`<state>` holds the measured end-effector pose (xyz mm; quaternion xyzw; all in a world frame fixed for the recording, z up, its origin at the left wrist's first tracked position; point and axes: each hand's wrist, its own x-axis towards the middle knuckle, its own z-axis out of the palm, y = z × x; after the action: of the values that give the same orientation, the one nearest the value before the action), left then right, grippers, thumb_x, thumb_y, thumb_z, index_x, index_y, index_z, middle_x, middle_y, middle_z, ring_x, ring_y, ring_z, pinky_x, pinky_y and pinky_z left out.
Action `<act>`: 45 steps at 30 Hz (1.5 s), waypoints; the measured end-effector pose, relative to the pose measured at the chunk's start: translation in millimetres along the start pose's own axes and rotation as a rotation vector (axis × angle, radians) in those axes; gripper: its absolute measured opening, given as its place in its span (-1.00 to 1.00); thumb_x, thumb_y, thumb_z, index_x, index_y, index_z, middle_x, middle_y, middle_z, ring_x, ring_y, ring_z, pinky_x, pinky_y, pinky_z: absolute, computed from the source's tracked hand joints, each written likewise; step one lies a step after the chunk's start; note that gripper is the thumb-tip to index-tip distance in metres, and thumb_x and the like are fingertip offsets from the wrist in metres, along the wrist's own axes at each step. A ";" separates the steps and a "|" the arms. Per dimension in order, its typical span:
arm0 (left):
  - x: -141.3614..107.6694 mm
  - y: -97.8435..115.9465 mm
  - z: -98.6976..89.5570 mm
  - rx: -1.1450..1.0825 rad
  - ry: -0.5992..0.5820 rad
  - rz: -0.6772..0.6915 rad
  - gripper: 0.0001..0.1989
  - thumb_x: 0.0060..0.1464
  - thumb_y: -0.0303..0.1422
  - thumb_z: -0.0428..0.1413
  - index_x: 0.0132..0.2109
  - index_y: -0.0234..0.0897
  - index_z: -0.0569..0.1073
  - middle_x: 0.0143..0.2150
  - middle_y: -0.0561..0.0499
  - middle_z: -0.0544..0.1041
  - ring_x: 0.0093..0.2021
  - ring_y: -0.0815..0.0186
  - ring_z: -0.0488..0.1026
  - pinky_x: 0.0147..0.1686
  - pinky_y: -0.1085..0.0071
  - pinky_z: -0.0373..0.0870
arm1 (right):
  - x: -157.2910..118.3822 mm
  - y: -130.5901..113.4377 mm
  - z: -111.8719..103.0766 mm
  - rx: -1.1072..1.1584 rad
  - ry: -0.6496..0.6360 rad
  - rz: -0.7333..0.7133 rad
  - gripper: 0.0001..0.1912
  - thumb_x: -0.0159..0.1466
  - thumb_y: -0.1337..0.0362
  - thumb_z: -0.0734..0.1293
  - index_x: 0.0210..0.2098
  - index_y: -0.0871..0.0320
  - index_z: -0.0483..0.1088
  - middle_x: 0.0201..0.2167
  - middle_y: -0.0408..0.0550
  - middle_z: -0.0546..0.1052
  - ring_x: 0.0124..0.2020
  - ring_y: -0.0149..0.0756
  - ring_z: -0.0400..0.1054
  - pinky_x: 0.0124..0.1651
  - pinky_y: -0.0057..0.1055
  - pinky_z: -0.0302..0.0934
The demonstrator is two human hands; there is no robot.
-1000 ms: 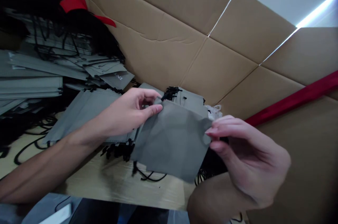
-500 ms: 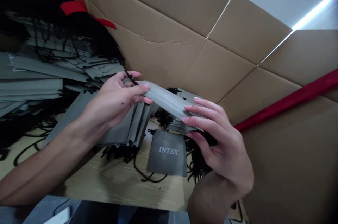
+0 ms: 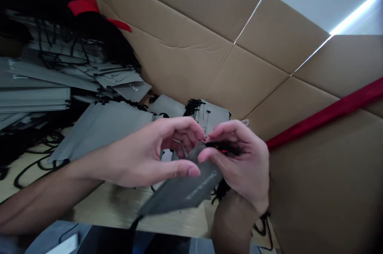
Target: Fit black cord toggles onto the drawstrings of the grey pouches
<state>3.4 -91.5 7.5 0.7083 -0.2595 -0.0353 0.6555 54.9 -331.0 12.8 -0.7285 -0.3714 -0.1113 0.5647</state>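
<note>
A grey drawstring pouch [image 3: 185, 188] with blurred pale lettering hangs slanted between my hands above the wooden table. My right hand [image 3: 239, 162] pinches its upper corner and the black cord there between thumb and fingers. Around the same edge curves my left hand [image 3: 161, 154], thumb in front of the pouch and fingertips at its top corner. A black cord trails from the pouch's lower left end. Behind my left hand lies a spread stack of grey pouches [image 3: 110, 126].
Piled grey pouches [image 3: 38, 98] with black cords fill the left side. Another small stack [image 3: 214, 114] stands by the cardboard wall [image 3: 185, 66]. A red strip [image 3: 329, 112] crosses the cardboard at right. The table [image 3: 110, 206] has its front edge near me.
My hands have come together, my left hand moving right and down. The pouch, earlier stretched flat between them, now hangs with its lettering showing. The pouch stacks behind are more exposed.
</note>
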 end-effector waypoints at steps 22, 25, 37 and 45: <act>11.7 -9.6 2.0 0.079 0.258 0.263 -0.94 0.37 -0.48 0.37 -0.05 -0.27 0.70 -0.24 0.12 0.69 -0.28 0.54 0.59 -0.28 0.74 0.53 | 4.5 5.8 9.1 0.017 -0.004 -0.057 -0.86 0.52 0.37 0.53 0.00 -0.01 0.65 -0.20 -0.25 0.69 -0.22 -0.48 0.59 -0.15 -0.63 0.50; 11.9 -9.0 0.9 0.028 0.228 0.229 -0.93 0.38 -0.49 0.35 -0.04 -0.26 0.70 -0.25 0.12 0.70 -0.28 0.54 0.58 -0.30 0.73 0.52 | 4.6 6.4 7.0 0.058 -0.017 -0.074 -0.71 0.52 0.39 0.52 0.16 -0.06 0.65 -0.08 -0.20 0.69 -0.08 -0.43 0.62 -0.04 -0.58 0.56; 11.1 -12.0 -3.4 0.168 0.177 0.060 -0.81 0.39 -0.22 0.36 0.03 -0.21 0.68 -0.19 0.07 0.69 -0.24 0.39 0.56 -0.30 0.52 0.48 | 7.4 10.2 11.0 0.061 0.080 -0.062 -0.91 0.51 0.37 0.55 -0.11 0.03 0.64 -0.26 -0.23 0.66 -0.35 -0.50 0.54 -0.28 -0.62 0.47; 6.2 -17.0 -18.4 0.522 -0.109 -0.126 -0.73 0.46 -0.20 0.13 -0.19 -0.23 0.59 -0.43 0.10 0.46 -0.45 0.36 0.32 -0.49 0.43 0.18 | 12.8 15.8 1.0 -0.089 0.271 -0.082 -0.90 0.47 0.29 0.59 -0.17 0.05 0.62 -0.34 -0.19 0.59 -0.42 -0.41 0.44 -0.44 -0.46 0.34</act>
<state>21.4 -77.2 -4.2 0.8651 -0.2502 -0.0461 0.4323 74.2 -326.1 8.2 -0.7152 -0.3161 -0.2480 0.5719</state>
